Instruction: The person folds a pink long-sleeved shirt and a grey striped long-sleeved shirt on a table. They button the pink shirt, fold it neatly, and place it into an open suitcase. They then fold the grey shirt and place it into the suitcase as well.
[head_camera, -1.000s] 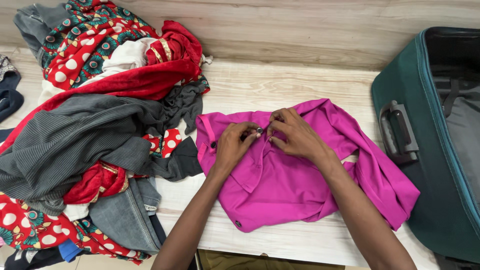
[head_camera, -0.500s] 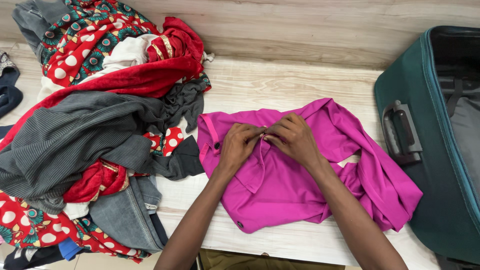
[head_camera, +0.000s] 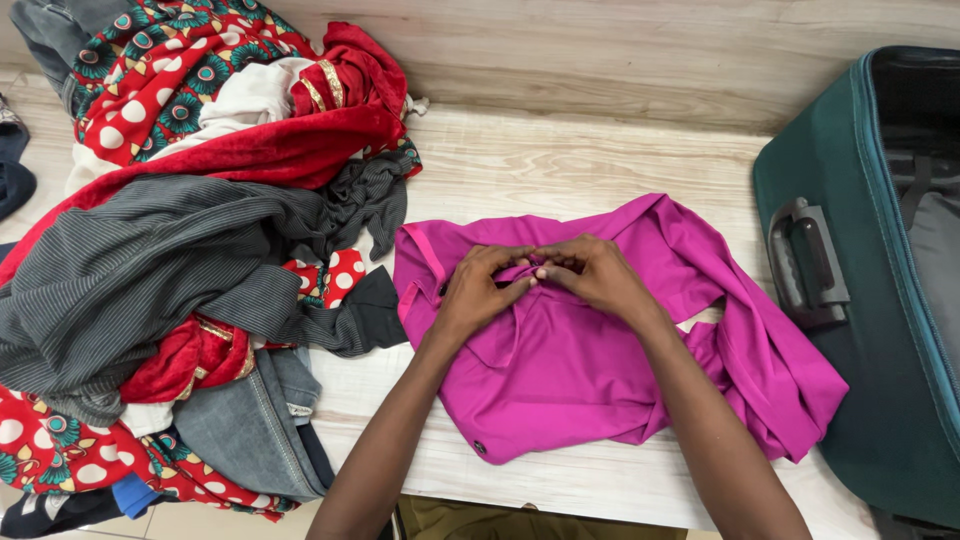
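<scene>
Magenta shirt flat, collar toward wall; left hand, right hand both pinch placket.

Pale wood-grain bench, matching plank wall, even light

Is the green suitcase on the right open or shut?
Open. The green suitcase stands with its dark interior exposed at the top right, grey lining showing past the zip edge.

The silver button seen a second ago is now hidden — both hands' fingertips have closed together over the magenta shirt.
</scene>
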